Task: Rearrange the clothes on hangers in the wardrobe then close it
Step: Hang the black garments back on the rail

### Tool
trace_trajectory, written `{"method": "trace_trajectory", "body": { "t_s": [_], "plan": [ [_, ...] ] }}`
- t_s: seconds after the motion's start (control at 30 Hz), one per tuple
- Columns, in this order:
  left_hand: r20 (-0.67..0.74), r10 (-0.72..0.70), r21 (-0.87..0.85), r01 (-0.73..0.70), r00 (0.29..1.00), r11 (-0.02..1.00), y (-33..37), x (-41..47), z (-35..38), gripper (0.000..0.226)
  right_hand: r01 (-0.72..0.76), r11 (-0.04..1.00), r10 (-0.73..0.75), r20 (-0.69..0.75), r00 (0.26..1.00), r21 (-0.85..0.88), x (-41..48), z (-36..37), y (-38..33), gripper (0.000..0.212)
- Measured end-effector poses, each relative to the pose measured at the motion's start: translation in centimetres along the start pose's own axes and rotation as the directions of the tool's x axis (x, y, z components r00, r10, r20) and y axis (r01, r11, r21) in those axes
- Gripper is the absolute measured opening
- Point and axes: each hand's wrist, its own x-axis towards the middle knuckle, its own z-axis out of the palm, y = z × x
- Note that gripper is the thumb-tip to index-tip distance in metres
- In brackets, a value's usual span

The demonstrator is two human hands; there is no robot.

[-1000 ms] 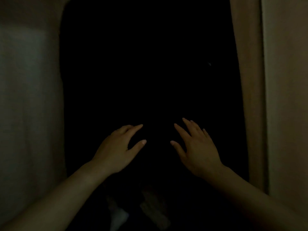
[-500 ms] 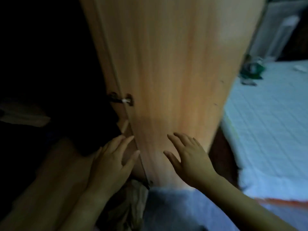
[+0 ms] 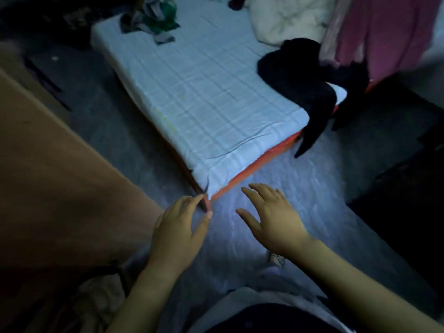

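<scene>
A dim bedroom, seen from above: a person's left hand [image 3: 177, 234] and right hand [image 3: 276, 224] reach forward side by side over a grey floor [image 3: 312, 188], just short of the near corner of a low bed [image 3: 204, 92]. Both hands are spread flat, the fingers [image 3: 251, 195] straight and apart, gripping nothing. The two hands do not touch each other.

One wooden wardrobe panel [image 3: 60, 188] fills the left of the view, slanting from the left edge down to the left hand. Whether the hand touches it cannot be told, nor can the wardrobe's inside be seen from here.

The one bed carries a pale checked sheet [image 3: 216, 128] over an orange base [image 3: 259, 162], which shows along the near edge.

Four lots of clothing are in view, all at the bed. One black garment [image 3: 305, 78] is draped over the right-hand corner, with a dark length trailing down towards the floor. One cream bundle [image 3: 288, 18] lies at the far end. One pink garment [image 3: 389, 32] is at the upper right, just beside the black one. One green-and-grey heap [image 3: 153, 18] sits on the far left corner, well apart from the rest.

A crumpled pale cloth [image 3: 96, 296] lies at the foot of the panel, near the left forearm.
</scene>
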Motion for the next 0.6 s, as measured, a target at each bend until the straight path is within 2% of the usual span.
{"method": "trace_trajectory", "body": {
  "t_s": [0.17, 0.37, 0.5, 0.6],
  "plan": [
    [0.048, 0.154, -0.058, -0.151, 0.987, 0.987, 10.4, 10.2, 6.3, 0.056, -0.121, 0.993, 0.122, -0.075, 0.990, 0.017, 3.1, -6.2, 11.9, 0.067],
    [0.145, 0.324, -0.086, -0.315, 0.935, 0.945, 23.0, 21.1, 12.7, 0.056, -0.274, 0.962, 0.272, -0.164, 0.948, 0.014, 5.6, -13.2, 24.9, 0.071],
    [0.163, 0.357, -0.050, -0.353, 0.920, 0.934, 27.6, 28.1, 14.9, 0.060, -0.316, 0.948, 0.315, -0.181, 0.932, 0.027, 9.4, -16.2, 30.9, 0.071],
    [0.163, 0.348, -0.025, -0.349, 0.923, 0.937, 28.9, 33.6, 16.6, 0.059, -0.311, 0.949, 0.314, -0.183, 0.932, 0.046, 14.3, -17.7, 34.6, 0.063]
  ]
}}
